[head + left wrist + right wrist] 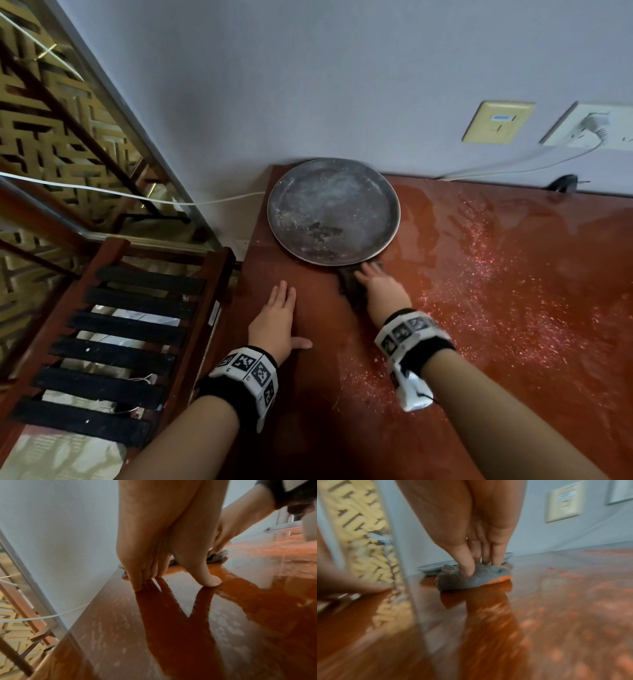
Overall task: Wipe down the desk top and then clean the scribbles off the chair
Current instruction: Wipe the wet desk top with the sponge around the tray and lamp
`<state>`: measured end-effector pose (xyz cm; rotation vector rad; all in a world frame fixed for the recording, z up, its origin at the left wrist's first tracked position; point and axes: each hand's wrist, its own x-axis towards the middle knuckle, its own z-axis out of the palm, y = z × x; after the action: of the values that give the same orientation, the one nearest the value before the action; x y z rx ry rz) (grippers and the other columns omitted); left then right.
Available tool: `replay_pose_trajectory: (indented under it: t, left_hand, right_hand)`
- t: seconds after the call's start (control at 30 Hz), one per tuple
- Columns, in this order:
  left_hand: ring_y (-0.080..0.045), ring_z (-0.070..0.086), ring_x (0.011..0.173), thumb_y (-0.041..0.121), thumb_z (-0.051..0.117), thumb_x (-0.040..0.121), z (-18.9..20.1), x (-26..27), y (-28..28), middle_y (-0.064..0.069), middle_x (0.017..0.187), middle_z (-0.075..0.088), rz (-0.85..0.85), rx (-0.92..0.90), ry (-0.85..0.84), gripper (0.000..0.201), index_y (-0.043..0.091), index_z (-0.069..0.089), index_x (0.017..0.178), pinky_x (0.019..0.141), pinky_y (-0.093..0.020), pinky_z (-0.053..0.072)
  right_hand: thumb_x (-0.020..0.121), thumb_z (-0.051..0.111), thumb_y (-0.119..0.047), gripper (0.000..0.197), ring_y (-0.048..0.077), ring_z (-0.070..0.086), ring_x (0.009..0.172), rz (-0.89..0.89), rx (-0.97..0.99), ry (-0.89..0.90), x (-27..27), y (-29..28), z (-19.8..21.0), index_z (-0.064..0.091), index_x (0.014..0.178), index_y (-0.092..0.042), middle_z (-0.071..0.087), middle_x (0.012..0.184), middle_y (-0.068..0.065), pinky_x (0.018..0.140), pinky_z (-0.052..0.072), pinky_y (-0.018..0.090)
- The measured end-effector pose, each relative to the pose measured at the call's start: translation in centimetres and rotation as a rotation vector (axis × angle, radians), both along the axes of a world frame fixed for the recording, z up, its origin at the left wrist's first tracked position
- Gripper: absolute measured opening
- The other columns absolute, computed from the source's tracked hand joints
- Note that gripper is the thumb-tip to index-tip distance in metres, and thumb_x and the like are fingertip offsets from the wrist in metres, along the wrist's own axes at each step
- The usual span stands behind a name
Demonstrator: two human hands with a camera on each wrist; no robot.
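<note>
A glossy red-brown desk top [513,274] fills the right of the head view, speckled with pale droplets or dust. My right hand [380,286] presses straight fingers down on a grey cloth [471,578] [349,284], just in front of a round grey tray [334,210]. My left hand [277,318] lies flat on the desk near its left edge, fingers straight and thumb spread; the fingertips [139,586] touch the surface. A dark wooden chair [113,335] with black slats stands left of the desk.
The tray sits in the desk's back left corner against a pale wall [342,85]. A yellowed wall plate [496,121] and a white socket [596,128] with a plug and cable are on the wall. A lattice screen [51,120] stands at left.
</note>
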<state>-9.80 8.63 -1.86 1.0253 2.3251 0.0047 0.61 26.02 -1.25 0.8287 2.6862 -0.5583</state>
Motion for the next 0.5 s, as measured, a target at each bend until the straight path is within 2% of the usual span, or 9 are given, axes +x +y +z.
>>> replay_pose_trajectory:
  t: [0.1,0.2,0.27,0.37,0.4,0.43,0.5]
  left_hand:
    - [-0.018,-0.01,0.146,0.047,0.067,0.08,0.1,0.0,-0.1,-0.008,0.157,-0.015,-0.015,-0.01,0.008,0.106,0.013,-0.004,0.151,0.116,-0.03,0.014]
    - [-0.02,-0.01,0.146,0.043,0.067,0.081,0.5,0.1,-0.1,-0.007,0.158,-0.014,-0.068,-0.035,-0.014,0.1,0.019,0.0,0.151,0.116,-0.034,0.02]
    - [-0.021,-0.011,0.145,0.04,0.069,0.081,0.7,0.5,-0.4,-0.005,0.158,-0.015,-0.136,-0.062,-0.054,0.098,0.023,0.003,0.152,0.115,-0.036,0.023]
    - [-0.02,-0.013,0.145,0.039,0.074,0.076,0.8,1.8,-1.3,-0.002,0.157,-0.017,-0.232,-0.074,-0.07,0.104,0.025,0.003,0.151,0.114,-0.036,0.024]
    - [-0.02,-0.014,0.145,0.039,0.075,0.075,0.7,2.3,-1.7,-0.001,0.157,-0.018,-0.25,-0.071,-0.07,0.107,0.025,0.002,0.152,0.115,-0.036,0.024]
    - [-0.019,-0.015,0.145,0.039,0.076,0.074,0.7,2.8,-2.1,-0.001,0.157,-0.019,-0.263,-0.072,-0.071,0.109,0.024,0.0,0.151,0.115,-0.036,0.023]
    - [-0.017,-0.016,0.144,0.039,0.076,0.073,0.7,3.5,-3.0,0.0,0.156,-0.021,-0.271,-0.081,-0.074,0.112,0.023,-0.003,0.151,0.116,-0.035,0.021]
  right_hand:
    - [0.094,0.036,0.001,0.053,0.021,0.019,0.143,-0.127,0.05,-0.064,0.3,1.7,0.4,0.033,0.144,-0.016,0.016,0.156,0.0,0.11,0.031,0.037]
    - [0.097,0.033,-0.002,0.046,0.022,0.011,0.144,-0.132,0.098,-0.059,0.1,-0.4,0.7,0.034,0.142,-0.008,0.017,0.155,0.004,0.11,0.029,0.039]
    - [0.098,0.029,-0.003,0.047,0.021,0.007,0.145,-0.006,0.075,-0.059,0.3,-2.7,0.7,0.03,0.145,-0.008,0.012,0.157,0.005,0.113,0.021,0.038]
    - [0.1,0.024,-0.007,0.048,0.019,0.001,0.145,0.276,0.073,-0.071,2.0,-6.1,0.5,0.018,0.148,-0.009,0.003,0.158,0.007,0.115,0.011,0.03]
    - [0.1,0.026,-0.007,0.05,0.018,0.001,0.146,0.313,0.069,-0.075,2.7,-6.3,0.5,0.016,0.149,-0.01,0.002,0.158,0.006,0.115,0.01,0.028]
    - [0.099,0.029,-0.006,0.052,0.016,0.001,0.145,0.296,0.059,-0.061,3.3,-5.8,0.6,0.016,0.149,-0.012,0.002,0.158,0.004,0.114,0.01,0.026]
    - [0.097,0.035,-0.003,0.054,0.016,0.009,0.145,0.147,0.058,-0.043,3.7,-3.6,0.7,0.023,0.148,-0.016,0.008,0.158,0.001,0.113,0.018,0.028]
